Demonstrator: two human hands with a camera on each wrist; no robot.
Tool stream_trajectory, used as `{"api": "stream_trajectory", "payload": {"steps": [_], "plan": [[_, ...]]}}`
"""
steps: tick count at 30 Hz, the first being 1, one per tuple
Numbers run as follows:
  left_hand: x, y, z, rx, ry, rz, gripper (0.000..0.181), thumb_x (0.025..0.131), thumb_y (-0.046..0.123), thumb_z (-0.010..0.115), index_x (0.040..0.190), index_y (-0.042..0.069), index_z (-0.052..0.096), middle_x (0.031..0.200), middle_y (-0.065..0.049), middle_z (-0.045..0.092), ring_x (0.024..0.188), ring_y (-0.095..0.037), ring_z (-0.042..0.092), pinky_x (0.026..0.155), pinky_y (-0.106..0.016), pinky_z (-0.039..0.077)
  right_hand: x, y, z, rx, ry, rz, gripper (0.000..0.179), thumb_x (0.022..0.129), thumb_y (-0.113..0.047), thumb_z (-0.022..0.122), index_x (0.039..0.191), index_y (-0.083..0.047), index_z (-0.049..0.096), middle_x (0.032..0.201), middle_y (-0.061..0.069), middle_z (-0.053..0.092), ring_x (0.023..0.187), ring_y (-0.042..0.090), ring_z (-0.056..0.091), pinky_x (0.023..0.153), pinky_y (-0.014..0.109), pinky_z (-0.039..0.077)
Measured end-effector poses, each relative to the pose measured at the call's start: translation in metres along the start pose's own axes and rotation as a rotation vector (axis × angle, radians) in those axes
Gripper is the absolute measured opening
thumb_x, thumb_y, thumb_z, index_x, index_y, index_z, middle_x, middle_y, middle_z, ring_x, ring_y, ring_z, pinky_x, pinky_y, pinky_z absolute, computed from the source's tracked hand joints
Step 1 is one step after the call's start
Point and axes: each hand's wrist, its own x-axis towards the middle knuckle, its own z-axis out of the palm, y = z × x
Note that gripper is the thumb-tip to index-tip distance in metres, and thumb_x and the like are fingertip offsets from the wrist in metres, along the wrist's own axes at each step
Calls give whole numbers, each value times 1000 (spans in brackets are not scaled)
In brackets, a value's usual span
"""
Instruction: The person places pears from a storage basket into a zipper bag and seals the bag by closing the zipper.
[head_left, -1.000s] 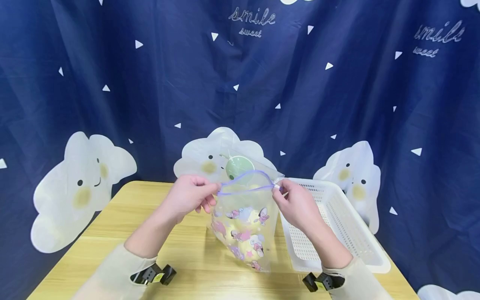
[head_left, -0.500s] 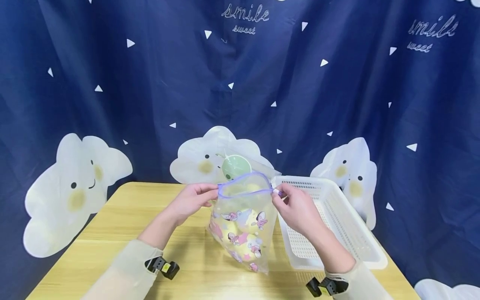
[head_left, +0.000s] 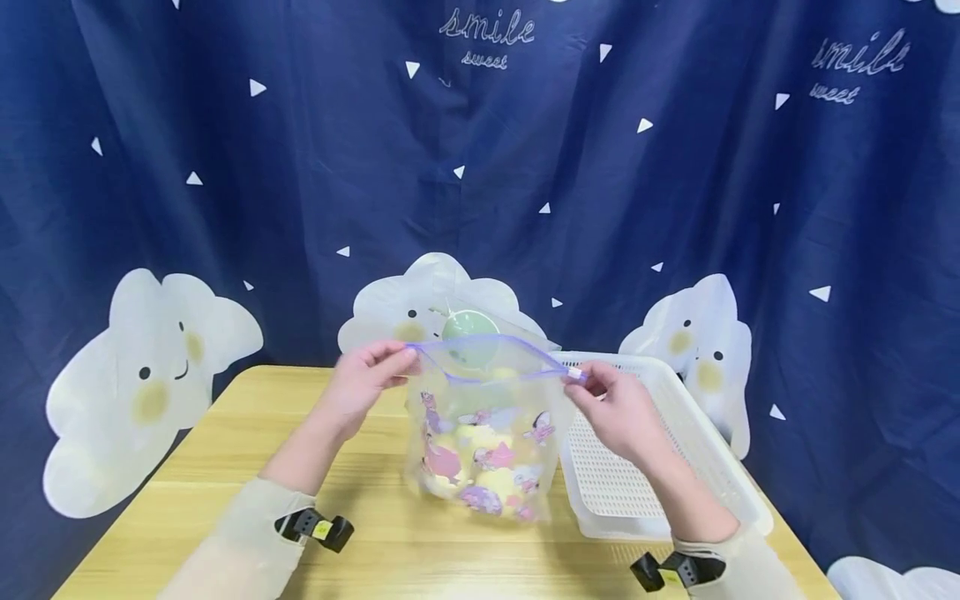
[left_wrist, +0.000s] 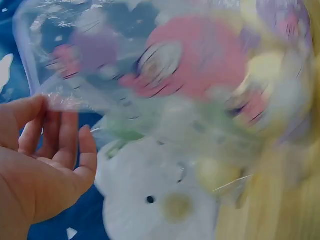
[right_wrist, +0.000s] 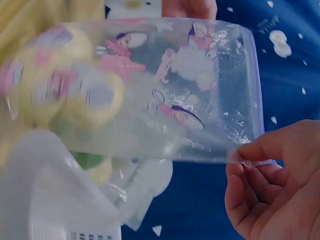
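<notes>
A clear zip bag [head_left: 487, 450] printed with pink and purple cartoon figures hangs upright between both hands, with pale yellow rounded things [right_wrist: 95, 100] in its lower part. Its purple zip edge [head_left: 487, 339] gapes in the middle. My left hand [head_left: 367, 379] pinches the top left corner between thumb and fingers. At the top right corner, my right hand [head_left: 618, 408] pinches the edge beside a white slider [head_left: 576, 373]. Behind the bag stands another clear bag with a green round print [head_left: 468, 329], partly hidden; its contents are hard to tell.
A white perforated plastic basket [head_left: 675, 450] stands on the right of the wooden table [head_left: 360, 517], close to my right forearm. Behind the table hangs a dark blue curtain [head_left: 360, 167] with cloud prints.
My hands have moved apart, pulling the bag's top wider and flatter. The left hand went left and up, the right hand slightly right. The bag now faces me more squarely.
</notes>
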Motion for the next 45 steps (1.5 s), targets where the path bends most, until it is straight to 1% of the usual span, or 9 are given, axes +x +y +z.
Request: {"api": "stream_trajectory", "payload": {"steps": [2,4,11,17,19,25,32,38,45], "plan": [[-6,5,-8,-10,44,30,16,108,18,71,112,4,77,91,11,79,93,-6,77,91,-24,62,4,5,-6,34,23,-10,6,104,-13,74,105,-7,76,94,9,77,82,16,64,67,24,51],[-12,7,-15,1,39,41,15,109,18,71,110,4,76,90,10,79,92,-7,76,89,-22,62,7,11,-9,65,11,-14,8,104,-11,74,107,-4,76,99,11,79,83,16,63,67,22,50],[-26,-2,-22,16,-68,9,29,110,19,68,131,-2,68,108,6,76,104,-10,74,97,-26,63,13,26,-6,224,-142,28,18,105,-16,74,112,1,72,97,9,72,80,13,58,67,24,50],[-29,-9,-24,156,-161,-21,36,108,20,71,135,-5,68,118,-6,77,107,-10,73,99,-25,62,11,36,-3,189,-249,41,20,102,-16,77,115,-1,74,101,9,74,84,14,63,71,25,55],[-28,-10,-24,195,-139,-10,33,108,21,71,129,-5,73,113,-7,80,103,-10,74,98,-25,62,11,38,-2,179,-248,41,19,103,-13,75,117,-1,75,100,9,74,83,14,62,69,25,54],[-26,-7,-26,251,5,63,27,106,26,76,115,1,81,96,1,82,93,-11,76,91,-23,63,11,40,-1,158,-160,46,11,103,-11,76,109,-3,79,95,8,73,79,15,57,67,25,50],[-28,-19,-30,181,-40,29,30,107,20,74,126,-3,76,98,9,81,96,-8,75,93,-24,63,10,46,3,152,-223,34,10,102,-13,77,109,-6,79,95,6,74,79,12,59,67,24,52],[-25,-19,-31,196,8,85,31,106,24,76,126,0,78,98,9,81,96,-9,75,90,-24,62,12,46,4,249,-148,36,18,104,-16,77,115,-2,77,100,12,79,84,9,67,70,25,58],[-26,-14,-30,223,34,74,29,107,23,74,123,0,79,96,8,81,94,-8,74,88,-23,61,13,47,4,259,-99,29,14,104,-18,77,108,-4,76,100,14,82,84,10,70,69,25,57]]}}
